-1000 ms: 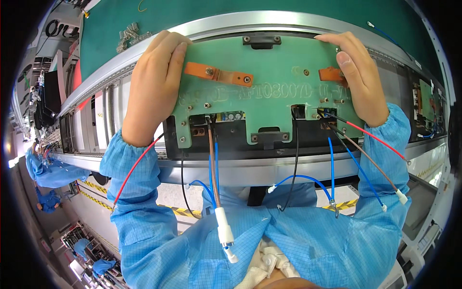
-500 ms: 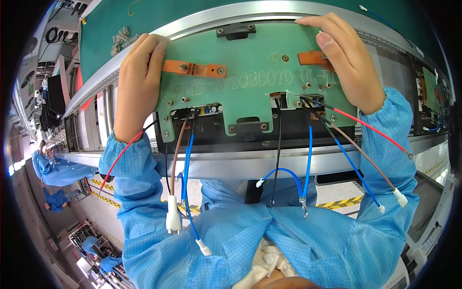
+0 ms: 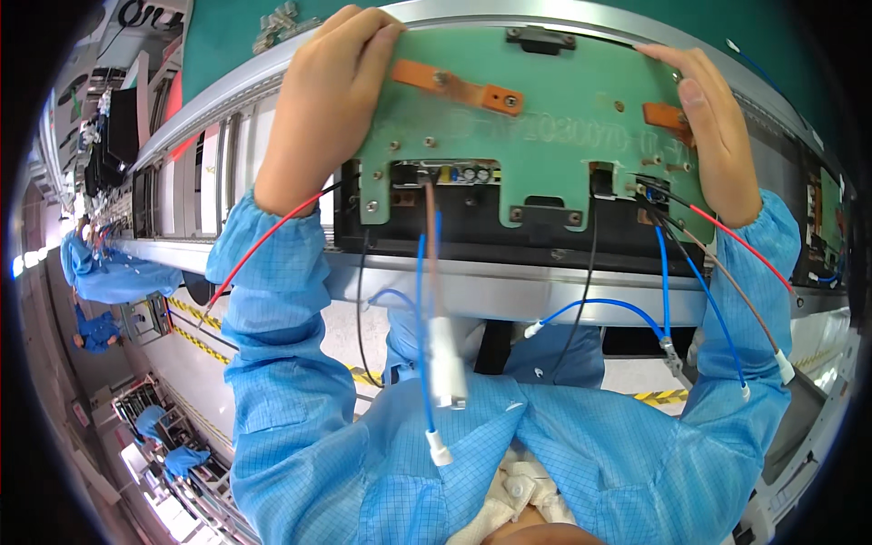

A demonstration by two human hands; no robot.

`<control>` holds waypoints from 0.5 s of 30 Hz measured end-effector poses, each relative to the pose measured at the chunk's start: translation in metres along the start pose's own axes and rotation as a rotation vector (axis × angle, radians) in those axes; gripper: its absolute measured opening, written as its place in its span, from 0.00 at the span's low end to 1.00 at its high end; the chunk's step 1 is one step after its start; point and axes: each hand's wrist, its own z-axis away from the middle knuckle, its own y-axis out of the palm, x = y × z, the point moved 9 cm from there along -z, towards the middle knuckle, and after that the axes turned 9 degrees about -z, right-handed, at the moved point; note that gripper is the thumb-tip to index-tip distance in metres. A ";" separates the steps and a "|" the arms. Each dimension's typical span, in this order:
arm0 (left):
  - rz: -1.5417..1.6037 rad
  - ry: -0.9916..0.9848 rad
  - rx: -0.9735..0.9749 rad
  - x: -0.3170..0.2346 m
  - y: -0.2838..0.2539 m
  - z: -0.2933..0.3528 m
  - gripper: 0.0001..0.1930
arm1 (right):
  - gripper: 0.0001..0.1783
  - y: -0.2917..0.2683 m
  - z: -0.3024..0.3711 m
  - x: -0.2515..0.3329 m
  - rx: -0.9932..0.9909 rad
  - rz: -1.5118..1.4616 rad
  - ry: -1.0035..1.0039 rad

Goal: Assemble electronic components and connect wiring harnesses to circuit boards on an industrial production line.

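Note:
A flat green fixture plate (image 3: 563,150) with screws and two orange-brown strips lies over a black base (image 3: 454,221). My left hand (image 3: 327,109) is wrapped round its left end, fingers over the far corner. My right hand (image 3: 718,132) grips the right end, thumb near one orange-brown strip (image 3: 666,114). Through a cut-out in the plate, part of a circuit board (image 3: 463,173) shows. Several loose leads hang toward me: a red wire (image 3: 272,227), a blue wire (image 3: 421,318), a brown wire (image 3: 740,289), and a blurred white connector (image 3: 447,363).
Silver conveyor rails (image 3: 545,295) run along the near and far sides of the plate. On the green surface (image 3: 227,54) beyond lies a pile of small metal parts (image 3: 282,25). Another fixture (image 3: 822,218) stands at far right. People in blue work farther left.
Both hands and the fixture plate between them have moved to the right along the rails. The hanging wires swing with it, and the white connector is smeared by motion.

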 end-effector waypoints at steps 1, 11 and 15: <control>-0.010 0.028 -0.018 -0.002 0.001 0.001 0.11 | 0.22 0.000 0.002 -0.003 -0.012 0.015 -0.018; -0.044 0.033 -0.047 0.004 -0.003 0.010 0.13 | 0.24 0.003 0.008 -0.005 -0.037 -0.041 0.056; -0.035 -0.021 -0.090 -0.017 -0.018 0.002 0.07 | 0.25 0.001 0.008 -0.004 -0.040 -0.014 0.044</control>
